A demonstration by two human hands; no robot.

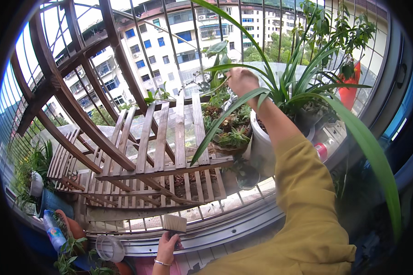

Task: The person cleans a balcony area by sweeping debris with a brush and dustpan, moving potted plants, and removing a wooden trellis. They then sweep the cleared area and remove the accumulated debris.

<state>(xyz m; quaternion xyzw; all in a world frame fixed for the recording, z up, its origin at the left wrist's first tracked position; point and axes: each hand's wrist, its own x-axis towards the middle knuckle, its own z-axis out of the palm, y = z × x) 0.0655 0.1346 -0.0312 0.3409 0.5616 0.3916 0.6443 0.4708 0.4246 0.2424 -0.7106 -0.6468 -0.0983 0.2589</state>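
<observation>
My left hand (pixel 168 245), with a bracelet at its wrist, grips the handle of a wide bristle brush (pixel 175 223), bristles up, over the window track. My right hand (pixel 242 81) reaches out past the long leaves of a strap-leaved plant (pixel 289 86), close to a thin stem with large leaves (pixel 218 51). Its fingers look closed near the stem, but leaves and the hand's own back hide what they hold. Below that hand are a pot of succulents (pixel 232 137) and a white pot (pixel 261 151). A tiered wooden slatted plant stand (pixel 161 137) stands to the left.
Metal bars (pixel 280 34) enclose the balcony. The sliding-window track (pixel 234 231) runs along the near edge. Potted plants, a plastic bottle (pixel 53 230) and a clear plastic tub (pixel 110 248) are at lower left. Another bottle (pixel 325 149) lies right of my right arm, below a red object (pixel 349 89).
</observation>
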